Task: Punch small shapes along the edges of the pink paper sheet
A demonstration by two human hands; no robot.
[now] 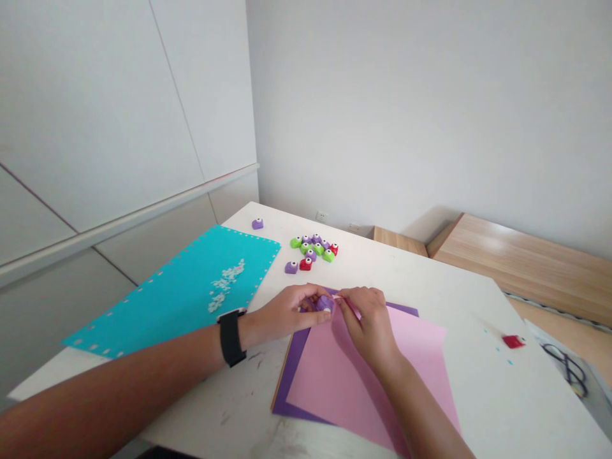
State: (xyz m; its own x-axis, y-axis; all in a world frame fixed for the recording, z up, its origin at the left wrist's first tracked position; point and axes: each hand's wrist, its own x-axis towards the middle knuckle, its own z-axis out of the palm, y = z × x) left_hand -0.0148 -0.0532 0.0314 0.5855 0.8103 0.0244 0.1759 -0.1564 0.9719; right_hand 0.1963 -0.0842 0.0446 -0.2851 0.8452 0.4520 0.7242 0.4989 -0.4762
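My left hand (pixel 291 310), with a dark band at its wrist, is closed round a small purple punch (pixel 325 304) over the top edge of a pink sheet. Right beside it, my right hand (pixel 366 319) pinches the edge of the pink sheet (pixel 329 395) close to the punch. The pink sheet lies over a purple sheet (pixel 292 380), which shows along its left and top edges. Where the sheet meets the punch is hidden by my fingers.
Several purple, green and red punches (pixel 318 248) stand beyond my hands. At left lies a blue sheet (pixel 186 287) with small holes along its edges and white paper bits (pixel 227 284) on it. A red punch (pixel 514 342) and dark-handled scissors (pixel 568 366) are at right.
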